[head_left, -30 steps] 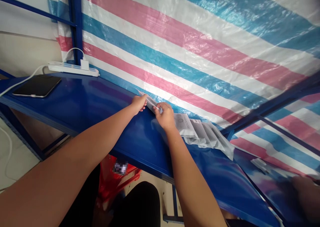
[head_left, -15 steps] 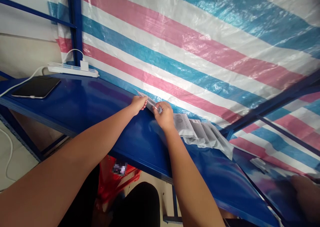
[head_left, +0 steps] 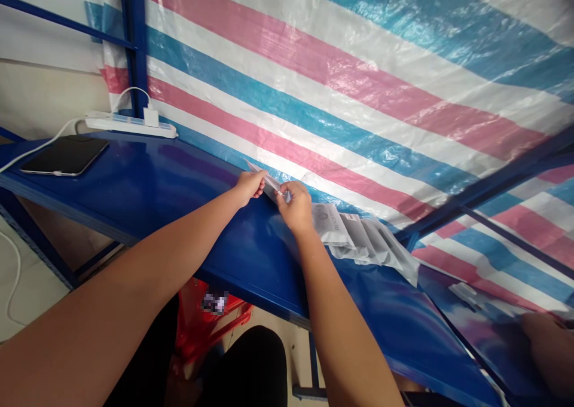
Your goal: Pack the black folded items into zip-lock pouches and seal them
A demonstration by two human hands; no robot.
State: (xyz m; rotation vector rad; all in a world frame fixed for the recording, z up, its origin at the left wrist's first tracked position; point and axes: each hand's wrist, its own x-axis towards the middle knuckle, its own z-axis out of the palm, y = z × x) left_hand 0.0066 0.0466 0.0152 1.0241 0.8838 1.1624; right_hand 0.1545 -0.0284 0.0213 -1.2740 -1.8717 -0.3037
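Observation:
Both my arms reach forward over a glossy blue table (head_left: pixel 161 186). My left hand (head_left: pixel 248 186) and my right hand (head_left: pixel 296 207) pinch the two ends of a small clear plastic packet (head_left: pixel 268 183), held just above the table near its far edge. Right of my right hand lies a row of overlapping grey-white packets (head_left: pixel 363 242) on the table, against a striped tarp. My right wrist hides the near end of that row.
A pink, white and blue striped tarp (head_left: pixel 359 84) hangs behind the table. At the far left lie a dark tablet (head_left: pixel 65 155) and a white power strip (head_left: pixel 130 124) with a plugged charger. Another person's hand (head_left: pixel 549 350) shows at the lower right. A red stool (head_left: pixel 206 323) stands under the table.
Almost nothing: both hands keep their pinch on the packet, and the view has shifted very slightly.

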